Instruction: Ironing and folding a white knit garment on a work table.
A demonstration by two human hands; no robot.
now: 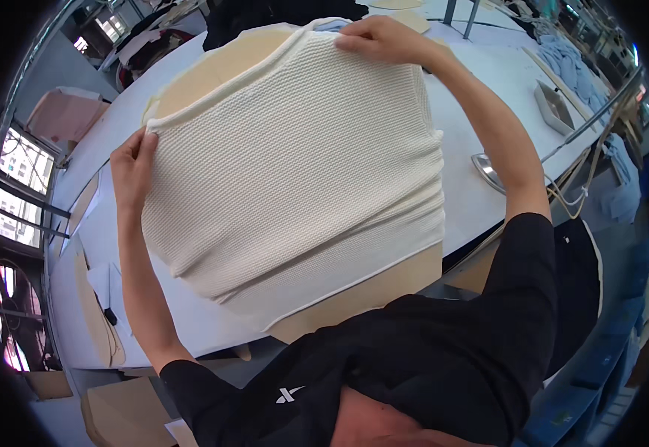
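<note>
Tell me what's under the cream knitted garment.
Past the garment's lower edge, a tan sheet shows; past its upper edge, a tan piece, with white table around. Whether the tan parts join, and anything else beneath the middle, is covered.

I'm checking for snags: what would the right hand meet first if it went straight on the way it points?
Going left, the right hand would first meet the white knit it holds; the tan board seems next, though depth is unclear.
</note>
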